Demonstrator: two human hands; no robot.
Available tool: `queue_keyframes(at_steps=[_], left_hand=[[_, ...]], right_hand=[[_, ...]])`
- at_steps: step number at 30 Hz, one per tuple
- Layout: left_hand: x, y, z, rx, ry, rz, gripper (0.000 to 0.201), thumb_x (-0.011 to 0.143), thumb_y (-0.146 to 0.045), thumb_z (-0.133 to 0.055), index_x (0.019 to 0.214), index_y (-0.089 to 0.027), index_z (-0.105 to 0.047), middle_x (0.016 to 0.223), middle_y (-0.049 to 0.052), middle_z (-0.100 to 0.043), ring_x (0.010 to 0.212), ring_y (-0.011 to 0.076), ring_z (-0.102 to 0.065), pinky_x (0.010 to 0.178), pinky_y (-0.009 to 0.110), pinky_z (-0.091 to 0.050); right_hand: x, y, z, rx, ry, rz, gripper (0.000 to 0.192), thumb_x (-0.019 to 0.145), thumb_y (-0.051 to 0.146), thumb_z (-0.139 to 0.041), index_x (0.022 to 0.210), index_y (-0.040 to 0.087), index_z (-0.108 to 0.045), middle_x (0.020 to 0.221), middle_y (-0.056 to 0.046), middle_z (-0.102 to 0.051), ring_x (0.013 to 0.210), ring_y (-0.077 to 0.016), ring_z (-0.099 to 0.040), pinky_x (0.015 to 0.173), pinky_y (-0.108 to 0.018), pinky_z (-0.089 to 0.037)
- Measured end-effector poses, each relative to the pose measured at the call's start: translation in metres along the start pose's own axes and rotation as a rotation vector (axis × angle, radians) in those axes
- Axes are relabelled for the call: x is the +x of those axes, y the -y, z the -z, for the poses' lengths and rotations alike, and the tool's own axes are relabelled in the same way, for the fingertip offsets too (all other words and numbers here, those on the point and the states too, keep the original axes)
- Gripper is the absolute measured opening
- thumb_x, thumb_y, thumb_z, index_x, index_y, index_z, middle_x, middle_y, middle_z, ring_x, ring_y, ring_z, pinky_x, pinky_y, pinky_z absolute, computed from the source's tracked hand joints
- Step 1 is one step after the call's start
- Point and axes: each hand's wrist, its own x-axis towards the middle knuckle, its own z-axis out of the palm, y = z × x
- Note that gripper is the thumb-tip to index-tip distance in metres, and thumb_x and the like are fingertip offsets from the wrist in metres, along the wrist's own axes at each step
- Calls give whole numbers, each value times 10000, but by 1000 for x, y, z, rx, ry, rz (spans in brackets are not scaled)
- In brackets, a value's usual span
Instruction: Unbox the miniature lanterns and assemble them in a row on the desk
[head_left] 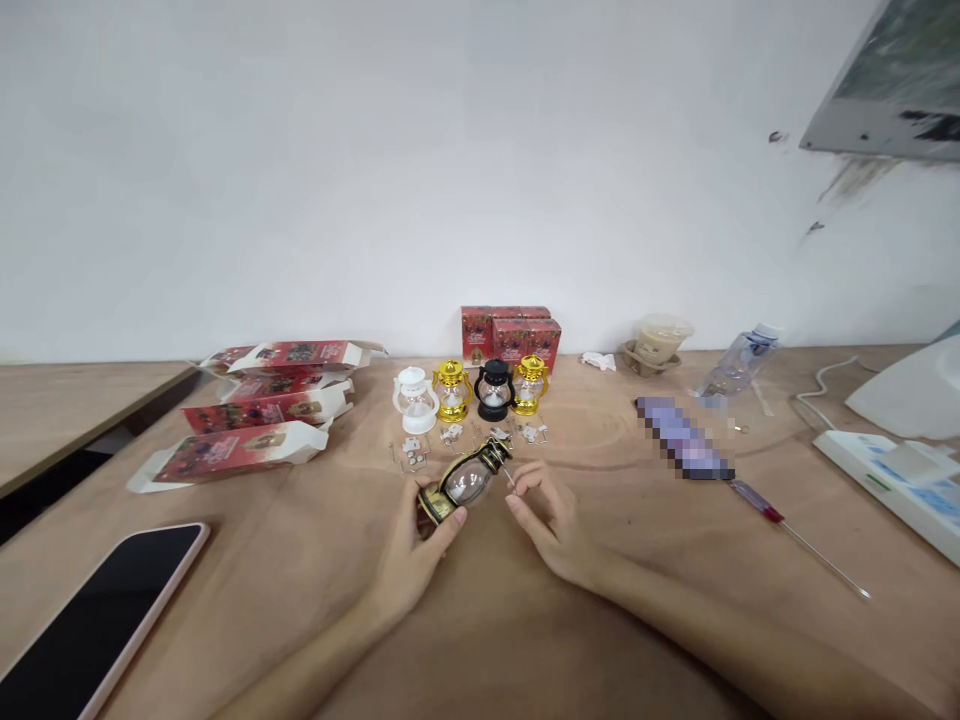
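At table centre, just in front of the row of four small lanterns (469, 392), left hand (416, 545) grips bronze lantern (466, 482) by its base, lying tilted with cap toward the right. Right hand (546, 515) pinches closed on a thin wire handle (510, 474) at the cap end, touching it. Looks light, likely thin plastic with clear globe: rigid but fragile, glossy and probably slippery at the globe. Best held at base and cap, not the globe; wire bends easily, so light pinch only. Loose small parts (414, 452) lie just beyond the hands. Screwdriver (795, 535) well apart on right, phone (97, 625) on left, red boxes (259, 420) behind.
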Motion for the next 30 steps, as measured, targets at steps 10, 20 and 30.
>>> queue_keyframes(at_steps=[10, 20, 30], left_hand=[[9, 4, 9, -123, -58, 11, 426, 694, -567, -546, 854, -181, -460, 475, -98, -409, 386, 76, -365, 389, 198, -326], [7, 3, 8, 15, 27, 3, 489, 671, -647, -541, 798, -186, -442, 410, -96, -416, 371, 82, -362, 401, 201, -303], [4, 4, 11, 59, 29, -55, 465, 660, -600, -568, 849, -185, -478, 473, -84, -434, 389, 90, -376, 423, 215, -306]], right_hand=[[14, -23, -7, 345, -119, -514, 345, 777, 528, -597, 712, 201, -509, 642, 22, -552, 598, -128, -530, 601, -263, -441], [14, -29, -3, 368, 74, -531, 385, 689, 532, -677, 637, 194, -500, 564, 44, -514, 533, -103, -450, 533, -233, -359], [10, -19, 1, 107, 123, -358, 193, 846, 354, -515, 715, 214, -491, 641, 22, -584, 570, -121, -519, 560, -248, -405]])
